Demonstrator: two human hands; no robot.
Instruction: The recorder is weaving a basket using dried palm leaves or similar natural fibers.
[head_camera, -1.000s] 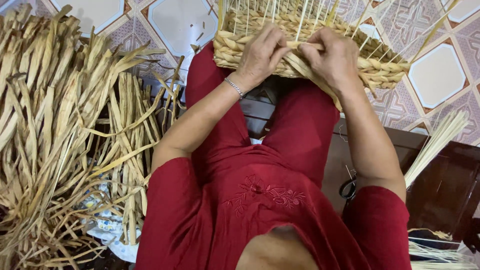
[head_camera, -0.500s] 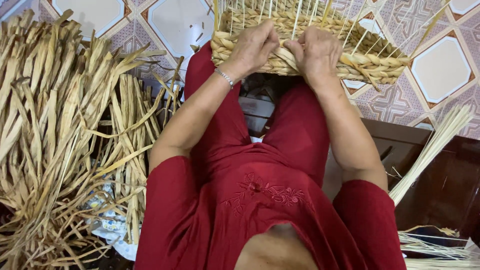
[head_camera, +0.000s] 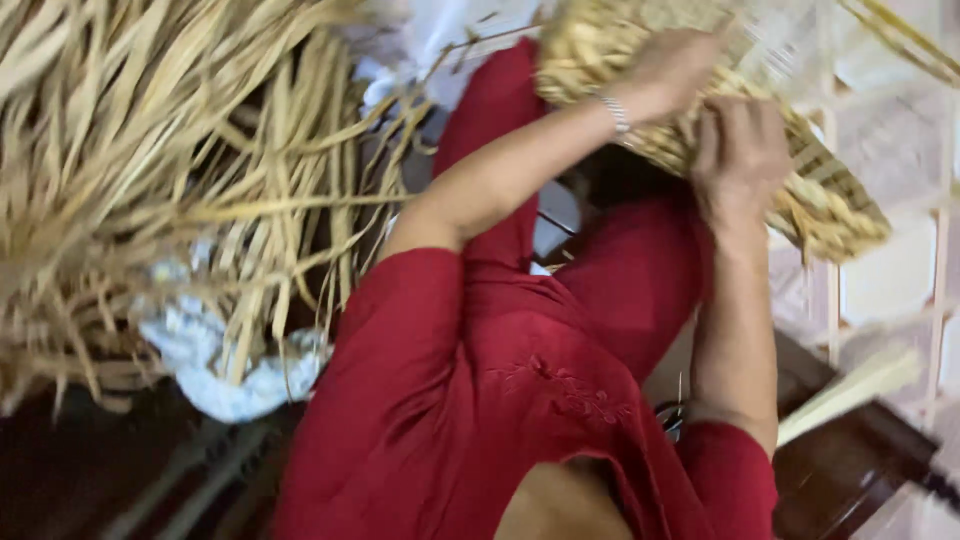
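Over the person's red-clad knees sat the woven basket (head_camera: 830, 200), a straw-coloured piece of plaited strips, tipped at a slant and blurred by motion. On the near edge of the basket lay the right hand (head_camera: 742, 150), its fingers curled down over the rim and closed on the weave. Just beside it, further along the same rim, the left hand (head_camera: 672, 68) pressed against the basket with a thin bracelet (head_camera: 616, 112) at its wrist; whether those fingers clasped the weave or merely rested on it, I could not tell through the blur. Both forearms ran back from the basket to short red sleeves. Well to the left of the basket, a big loose heap of dried straw (head_camera: 150, 170) spread out, long flat strands lying every way, and a crumpled white cloth (head_camera: 240, 365) showed under its near edge. Beneath and beyond the basket was a pale tiled floor (head_camera: 890, 290). Below the basket, near the right elbow, a bundle of pale sticks (head_camera: 850, 390) lay across a dark wooden surface (head_camera: 860, 470).
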